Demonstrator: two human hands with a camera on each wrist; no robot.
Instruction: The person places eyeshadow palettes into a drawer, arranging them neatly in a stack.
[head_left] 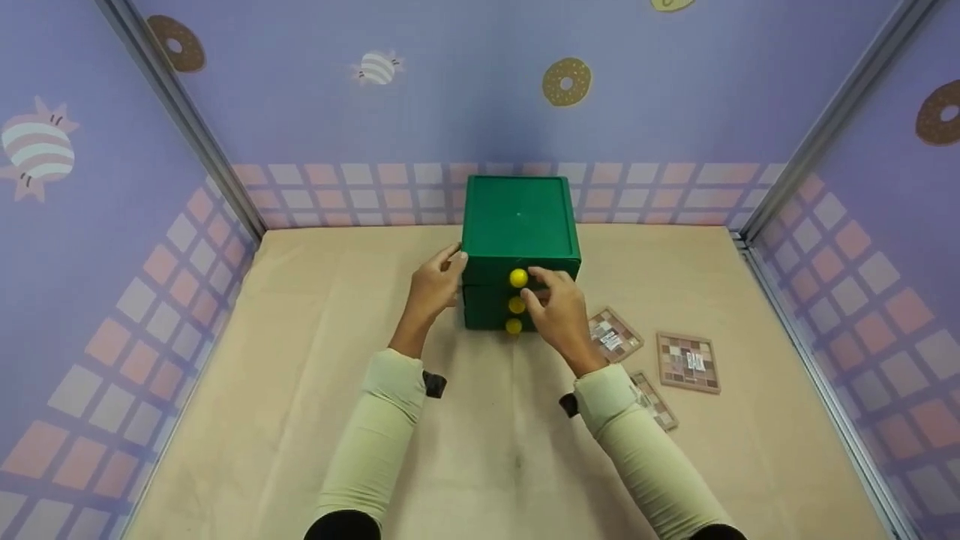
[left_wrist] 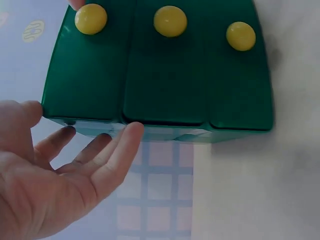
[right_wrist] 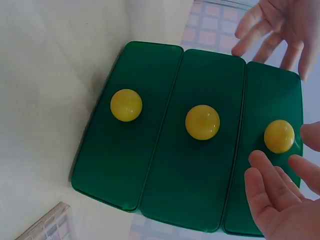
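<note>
A green three-drawer box (head_left: pixel 519 217) stands against the back wall, its drawer fronts closed. Each front bears a round yellow knob: the top knob (right_wrist: pixel 279 136), the middle knob (right_wrist: pixel 202 122) and the bottom knob (right_wrist: pixel 126 105). My left hand (head_left: pixel 435 286) rests along the box's left side, fingers extended and thumb near the upper front edge. My right hand (head_left: pixel 562 313) is at the top knob, with thumb and forefinger spread beside it. In the right wrist view a small gap shows between these fingers and the knob.
Right of the box lie mosaic-patterned square panels with wooden rims: one panel (head_left: pixel 613 337) beside the box, another panel (head_left: pixel 688 362) farther right, and a third panel (head_left: pixel 658 405) partly hidden by my right sleeve. Patterned walls (head_left: pixel 480 97) enclose the cloth-covered table (head_left: pixel 337 300).
</note>
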